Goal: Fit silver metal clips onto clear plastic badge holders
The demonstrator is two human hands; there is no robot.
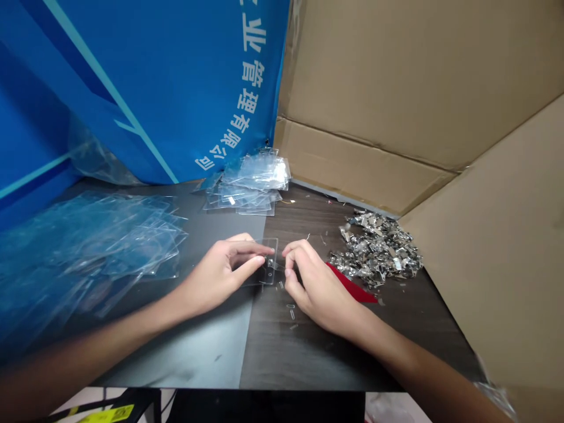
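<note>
My left hand (231,264) is closed on a clear plastic badge holder (270,279), thumb and fingers at its slotted end. A small shiny fitting shows at the holder's slot beside my left thumb. Just to the right, my right hand (308,282) pinches a short clear plastic strap (278,267), which reaches toward the slot. Whether the strap passes through the slot is too small to tell. Behind my right hand lies a heap of metal badge clips (383,249), some with clear straps.
Loose clear badge holders (132,235) spread over the left of the table. Another stack of holders (251,182) sits at the back by the blue banner (176,88). Cardboard walls (374,88) bound the right side. A red piece (352,285) and small scraps (291,311) lie near my right hand.
</note>
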